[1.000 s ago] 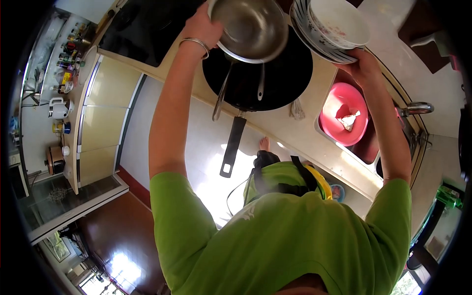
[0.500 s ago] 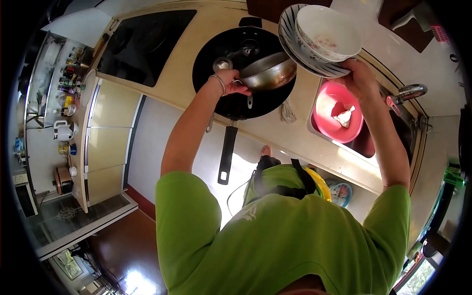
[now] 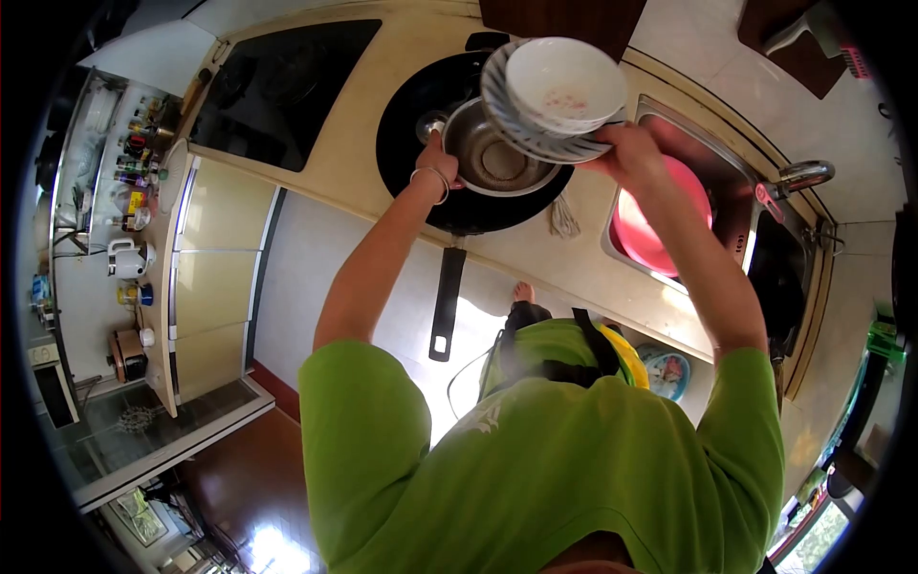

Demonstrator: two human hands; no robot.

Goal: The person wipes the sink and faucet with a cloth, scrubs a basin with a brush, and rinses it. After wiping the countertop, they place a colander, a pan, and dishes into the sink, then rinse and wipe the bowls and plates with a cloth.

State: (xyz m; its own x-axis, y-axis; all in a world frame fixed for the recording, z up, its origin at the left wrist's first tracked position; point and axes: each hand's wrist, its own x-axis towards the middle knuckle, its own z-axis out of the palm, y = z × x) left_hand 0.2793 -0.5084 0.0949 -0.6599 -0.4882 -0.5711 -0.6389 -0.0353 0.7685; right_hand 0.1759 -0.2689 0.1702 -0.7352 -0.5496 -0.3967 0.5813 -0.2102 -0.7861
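Note:
Above the black wok (image 3: pixel 397 143), my left hand (image 3: pixel 438 165) grips a metal bowl (image 3: pixel 497 170) by its left rim, with the bowl's inside facing up. A ladle's shiny round head (image 3: pixel 430 124) shows in the wok just beyond my fingers. My right hand (image 3: pixel 633 158) is closed on the right edge of a stack of striped plates (image 3: pixel 497 91). White bowls (image 3: pixel 564 81) with a small floral pattern sit on top of these plates. The stack overlaps the metal bowl's upper right part in this view.
To the right, a pink basin (image 3: pixel 669 215) stands in the steel sink (image 3: pixel 660 113) by the faucet (image 3: pixel 803 177). The wok's long handle (image 3: pixel 447 304) sticks out past the counter edge. Whisk-like strands (image 3: pixel 564 218) lie beside the wok. A black cooktop (image 3: pixel 287 91) is at left.
My right hand has carried the plates and bowls left and slightly down, from beside the sink to over the wok. The metal bowl has gone from tilted to facing up and moved left.

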